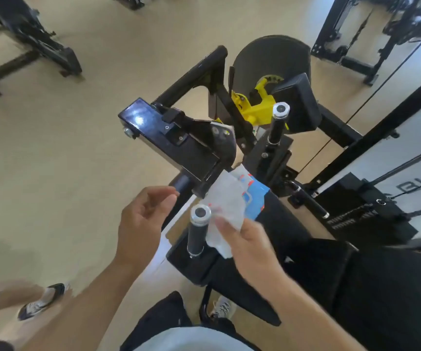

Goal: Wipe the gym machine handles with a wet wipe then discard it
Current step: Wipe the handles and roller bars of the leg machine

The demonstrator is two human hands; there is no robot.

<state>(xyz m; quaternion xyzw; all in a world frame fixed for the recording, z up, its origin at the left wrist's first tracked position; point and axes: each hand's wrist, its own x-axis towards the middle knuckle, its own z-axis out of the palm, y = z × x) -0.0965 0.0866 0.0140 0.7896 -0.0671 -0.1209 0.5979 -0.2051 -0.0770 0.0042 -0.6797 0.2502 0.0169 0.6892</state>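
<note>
Right fingers (225,225) pinching wipe (225,211), seemingly touching handle (198,231)

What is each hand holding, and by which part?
Right hand pinches the wipe at its lower right edge, beside the near handle. Left hand is open and holds nothing.

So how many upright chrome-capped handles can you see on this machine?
2. The near handle stands between the hands, just left of the wet wipe that the right hand holds. The far handle stands beside the yellow lever. Others may be hidden.
</note>
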